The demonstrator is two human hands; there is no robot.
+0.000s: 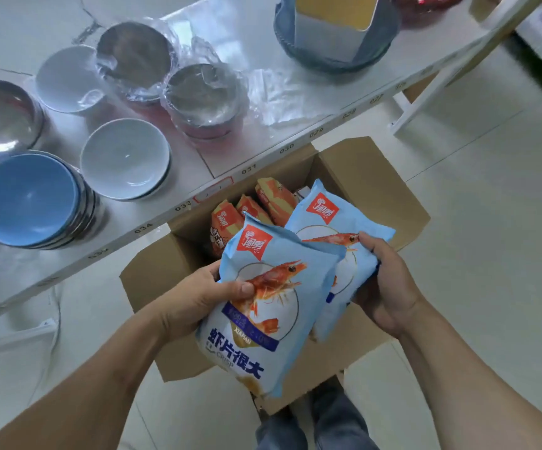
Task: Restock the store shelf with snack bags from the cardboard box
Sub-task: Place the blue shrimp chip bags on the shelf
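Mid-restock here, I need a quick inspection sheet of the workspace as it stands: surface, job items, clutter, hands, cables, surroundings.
Surface: white shelf with numbered edge labels, holding bowls rather than snacks.
Job's things: open cardboard box on the floor below the shelf edge; orange snack bags remain inside; two blue shrimp-chip bags are lifted above it.
Clutter: blue bowl stack, white bowl, plastic-wrapped metal bowls, loose plastic wrap.
Grippers: left hand grips the front blue bag; right hand grips the rear blue bag.
Cables: nothing seen.
Surroundings: pale tiled floor; the person's legs are below the box.
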